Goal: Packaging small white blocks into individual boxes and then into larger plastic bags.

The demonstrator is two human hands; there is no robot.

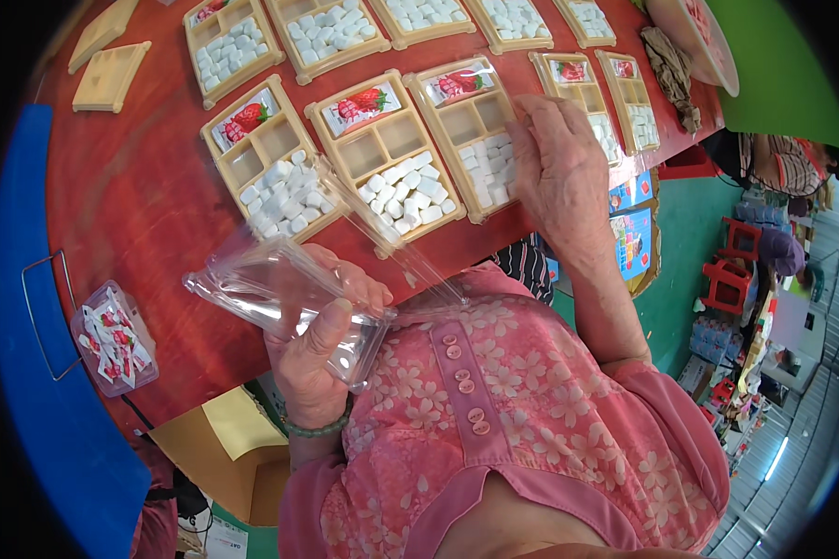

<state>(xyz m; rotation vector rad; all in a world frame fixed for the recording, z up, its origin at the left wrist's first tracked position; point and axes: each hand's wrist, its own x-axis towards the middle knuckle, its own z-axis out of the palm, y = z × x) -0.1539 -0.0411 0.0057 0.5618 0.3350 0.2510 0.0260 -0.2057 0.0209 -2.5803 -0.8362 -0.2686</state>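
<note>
My left hand (312, 349) is closed around several clear plastic lids (270, 279), nested together and tilted over the table's near edge. One long clear edge crosses the nearest trays. My right hand (564, 168) bends its fingers over the right side of a beige compartment tray (446, 121), where a clear cover glints; its fingertips are partly hidden. White marshmallow-like pieces (488, 168) fill that tray's large section, and a strawberry-printed sachet (459, 84) lies in its top section. To the left, two similar trays (356, 154) hold the same white pieces and sachets.
More filled trays (326, 37) line the far side of the red table (158, 205). Two beige pieces (112, 76) lie far left. A clear tub of sachets (114, 340) sits at the left edge. A bowl (704, 42) and brown cloth (669, 74) are far right. Below stands a cardboard box (252, 480).
</note>
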